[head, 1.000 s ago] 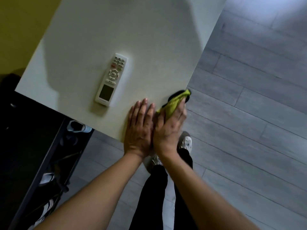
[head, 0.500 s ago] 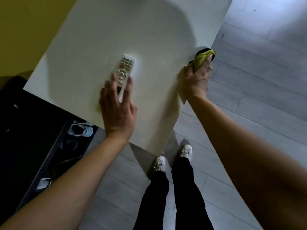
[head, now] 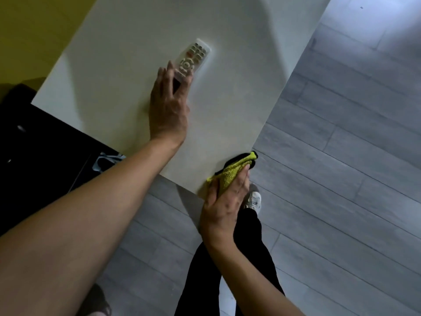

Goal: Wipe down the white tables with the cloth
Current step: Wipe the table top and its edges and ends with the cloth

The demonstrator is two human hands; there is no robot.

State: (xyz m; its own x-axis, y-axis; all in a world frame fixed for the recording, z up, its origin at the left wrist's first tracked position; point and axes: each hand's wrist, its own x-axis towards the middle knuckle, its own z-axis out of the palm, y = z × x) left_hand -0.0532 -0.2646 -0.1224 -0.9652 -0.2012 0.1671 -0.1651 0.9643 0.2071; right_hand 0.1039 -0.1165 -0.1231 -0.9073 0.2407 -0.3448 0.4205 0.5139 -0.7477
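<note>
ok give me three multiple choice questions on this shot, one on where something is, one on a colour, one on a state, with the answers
1. Where is the cloth?
A. at the table's near right corner
B. on the floor
C. draped over the remote

2. What colour is the cloth?
A. white
B. yellow-green with a dark edge
C. red

3. What is the left hand doing?
A. hanging off the table
B. resting over the near end of the remote
C. gripping the cloth

Answers:
1. A, the right hand presses it on the corner of the white table.
2. B, yellow-green pile shows above the fingers, with a black border.
3. B, its fingers lie over the remote's lower end, with the buttons showing beyond the fingertips.
</note>
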